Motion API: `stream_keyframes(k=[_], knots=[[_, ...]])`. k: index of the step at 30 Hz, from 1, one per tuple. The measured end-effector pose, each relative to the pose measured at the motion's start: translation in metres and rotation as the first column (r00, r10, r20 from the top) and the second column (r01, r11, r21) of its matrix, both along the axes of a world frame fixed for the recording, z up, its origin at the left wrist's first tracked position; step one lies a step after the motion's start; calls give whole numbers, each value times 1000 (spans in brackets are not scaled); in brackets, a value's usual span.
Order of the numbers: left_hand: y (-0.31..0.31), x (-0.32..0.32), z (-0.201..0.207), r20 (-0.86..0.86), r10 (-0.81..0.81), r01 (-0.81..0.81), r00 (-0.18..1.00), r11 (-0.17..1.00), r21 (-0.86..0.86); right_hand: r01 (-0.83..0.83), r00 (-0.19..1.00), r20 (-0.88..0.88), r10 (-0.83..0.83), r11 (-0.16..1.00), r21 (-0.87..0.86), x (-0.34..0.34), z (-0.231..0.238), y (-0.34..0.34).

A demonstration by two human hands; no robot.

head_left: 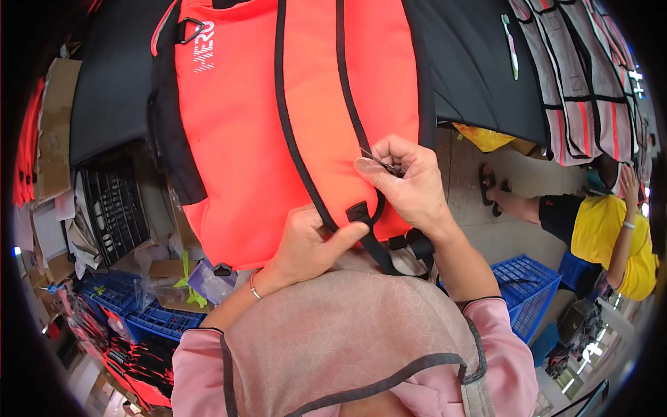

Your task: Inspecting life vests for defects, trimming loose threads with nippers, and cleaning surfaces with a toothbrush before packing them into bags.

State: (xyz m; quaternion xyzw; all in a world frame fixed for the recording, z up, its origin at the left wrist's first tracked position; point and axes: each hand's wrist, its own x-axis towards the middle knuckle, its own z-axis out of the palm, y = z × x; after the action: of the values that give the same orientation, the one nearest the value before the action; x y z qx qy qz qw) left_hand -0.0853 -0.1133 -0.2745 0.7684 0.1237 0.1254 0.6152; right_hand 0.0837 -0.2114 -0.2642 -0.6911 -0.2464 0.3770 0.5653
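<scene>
A bright orange-red backpack (236, 139) with black side panels lies across the black-covered table in front of me. Its padded shoulder strap (316, 90), orange with black edging, runs down toward me and ends in black webbing. My left hand (313, 243) grips the strap's lower end, thumb on top beside a black stitched patch (358, 211). Just above it to the right, my right hand (410, 181) pinches a small dark pointed tool (389, 167), its thin tip directed left over the strap's edge. The tool's rear part is hidden in my fingers.
A toothbrush (511, 48) lies on the black table cover (465, 62). Grey panels with black trim (580, 83) hang at the right. Blue crates (524, 285) stand low on both sides. A person in a yellow shirt (608, 233) is at the far right; cardboard (59, 132) stands left.
</scene>
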Motion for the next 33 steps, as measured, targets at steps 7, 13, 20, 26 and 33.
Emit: stream_keyframes(k=[7, 13, 20, 26, 33], knots=[[0, -1, -8, -306, 0, -248, 952, 586, -771, -17, 981, 188, 45, 989, -148, -3, 7, -3], [5, 4, -3, -369, 21, -315, 929, 565, -763, -46, 677, 731, 91, 996, -82, -2, 29, -28], [5, 7, 3, -351, 21, -296, 936, 586, -754, -229, 64, 985, 163, 963, -145, 0, 33, -35], [5, 4, 1, -328, 46, -278, 944, 650, -707, -264, -20, 982, 189, 946, -188, 0, 37, -30], [1, 7, -5, -283, 157, -308, 946, 703, -641, -254, 46, 977, 209, 948, -190, -1, 36, -27]])
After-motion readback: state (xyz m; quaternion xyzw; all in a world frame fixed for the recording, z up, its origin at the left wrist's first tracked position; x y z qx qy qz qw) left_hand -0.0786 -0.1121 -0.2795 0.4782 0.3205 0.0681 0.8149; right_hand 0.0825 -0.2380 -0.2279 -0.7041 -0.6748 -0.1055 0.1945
